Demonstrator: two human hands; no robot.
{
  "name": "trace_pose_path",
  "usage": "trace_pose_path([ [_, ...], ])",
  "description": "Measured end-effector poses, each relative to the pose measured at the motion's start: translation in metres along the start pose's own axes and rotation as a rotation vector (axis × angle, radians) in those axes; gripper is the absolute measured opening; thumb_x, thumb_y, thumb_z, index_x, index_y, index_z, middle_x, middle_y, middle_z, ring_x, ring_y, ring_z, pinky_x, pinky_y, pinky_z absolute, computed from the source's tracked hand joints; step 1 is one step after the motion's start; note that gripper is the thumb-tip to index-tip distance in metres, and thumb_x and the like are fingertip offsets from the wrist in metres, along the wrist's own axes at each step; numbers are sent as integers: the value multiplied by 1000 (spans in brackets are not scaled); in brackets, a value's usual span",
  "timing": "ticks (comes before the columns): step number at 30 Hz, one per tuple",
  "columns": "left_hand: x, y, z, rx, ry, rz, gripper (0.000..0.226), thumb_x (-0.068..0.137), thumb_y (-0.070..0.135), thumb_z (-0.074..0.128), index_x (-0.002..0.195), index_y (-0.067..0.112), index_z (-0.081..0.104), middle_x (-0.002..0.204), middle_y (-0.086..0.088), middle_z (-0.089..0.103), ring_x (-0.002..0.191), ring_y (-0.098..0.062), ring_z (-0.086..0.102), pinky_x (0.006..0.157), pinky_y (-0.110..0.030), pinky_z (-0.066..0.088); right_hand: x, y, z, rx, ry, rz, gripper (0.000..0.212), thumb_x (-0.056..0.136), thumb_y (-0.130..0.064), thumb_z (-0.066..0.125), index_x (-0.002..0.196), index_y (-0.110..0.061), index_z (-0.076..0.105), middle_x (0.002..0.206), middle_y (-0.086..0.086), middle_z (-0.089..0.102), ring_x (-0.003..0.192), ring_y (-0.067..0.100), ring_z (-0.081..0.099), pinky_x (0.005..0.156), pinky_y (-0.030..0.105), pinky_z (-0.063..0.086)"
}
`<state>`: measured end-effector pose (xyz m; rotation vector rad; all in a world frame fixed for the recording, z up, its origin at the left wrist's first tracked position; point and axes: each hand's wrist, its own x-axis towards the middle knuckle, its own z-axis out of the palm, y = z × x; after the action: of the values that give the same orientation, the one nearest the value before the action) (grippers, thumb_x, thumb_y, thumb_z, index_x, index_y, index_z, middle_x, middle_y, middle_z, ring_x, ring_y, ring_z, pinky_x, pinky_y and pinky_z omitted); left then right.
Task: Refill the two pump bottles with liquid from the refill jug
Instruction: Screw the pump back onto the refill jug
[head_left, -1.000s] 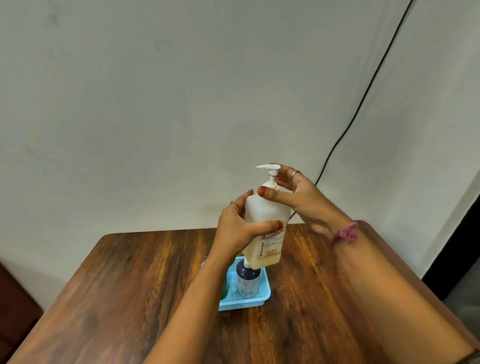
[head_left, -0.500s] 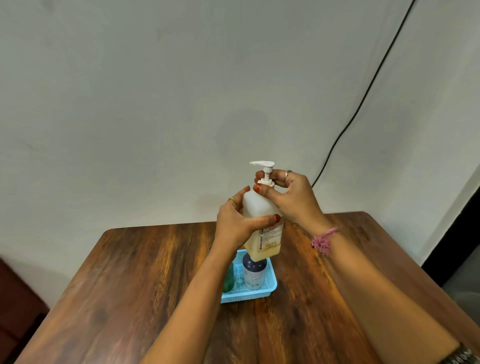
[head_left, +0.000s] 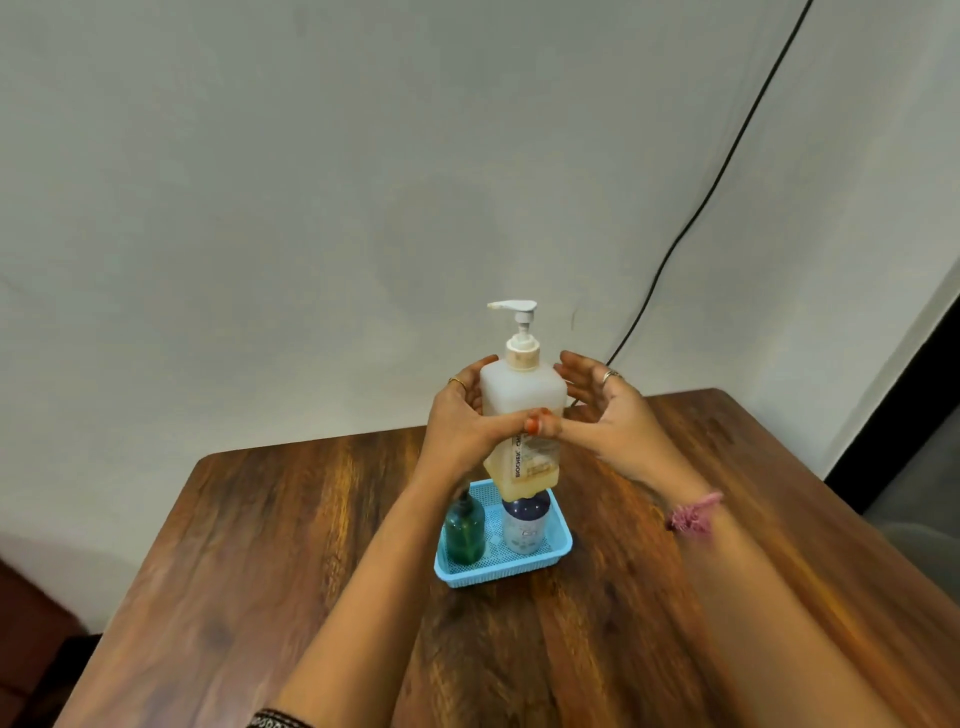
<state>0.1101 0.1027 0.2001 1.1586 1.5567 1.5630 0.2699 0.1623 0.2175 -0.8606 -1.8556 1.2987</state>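
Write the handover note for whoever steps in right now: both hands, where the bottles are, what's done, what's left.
Left hand: grips the refill jug, held upright in the air above the blue tray.
Right hand: open beside the jug, thumb against its front, fingers not curled round it.
Jug: pump top in place, yellow liquid in its lower part.
Green bottle and clear bottle with dark top: standing in the tray on the wooden table.
Done: jug lifted.
Left: open the jug and both bottles, fill both.

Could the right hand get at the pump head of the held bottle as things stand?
Probably yes: the right hand is open beside the bottle, which the left hand grips, and nothing covers the pump head.
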Motion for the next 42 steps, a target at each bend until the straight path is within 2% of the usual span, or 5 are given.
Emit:
trace_pose_path([
  [8,3,-10,-9,-28,-15,3,76,57,19,89,122,23,51,115,3,63,105,-13,63,86,-34,57,-12,10,42,-145,87,5,90,58,-20,89,134,-23,41,106,-15,60,92,-1,62,63,11,52],
  [15,4,-17,-9,-63,-38,21,80,56,19,90,125,22,50,117,5,62,107,-10,62,89,-35,55,-13,17,64,-227,335,-23,88,60,-27,86,136,-24,41,117,-4,60,103,12,60,78,24,55],
  [22,15,-24,8,32,-182,-5,84,60,26,88,132,20,44,123,4,59,110,-10,58,94,-34,52,-15,28,44,-244,407,-37,78,59,-24,85,128,-26,49,99,-17,57,88,-2,59,64,7,50],
  [28,33,-37,62,72,-243,-70,88,62,39,85,137,19,44,124,3,63,109,-11,62,93,-37,53,-6,62,-14,-217,441,21,83,54,-34,86,128,-26,49,109,-7,63,96,9,63,73,34,59],
  [42,129,-71,291,63,-265,-101,83,68,23,84,140,22,43,115,18,58,110,-3,59,97,-33,50,67,168,-272,-199,137,133,58,83,-7,69,136,-18,48,118,-4,63,107,11,63,86,23,54],
])
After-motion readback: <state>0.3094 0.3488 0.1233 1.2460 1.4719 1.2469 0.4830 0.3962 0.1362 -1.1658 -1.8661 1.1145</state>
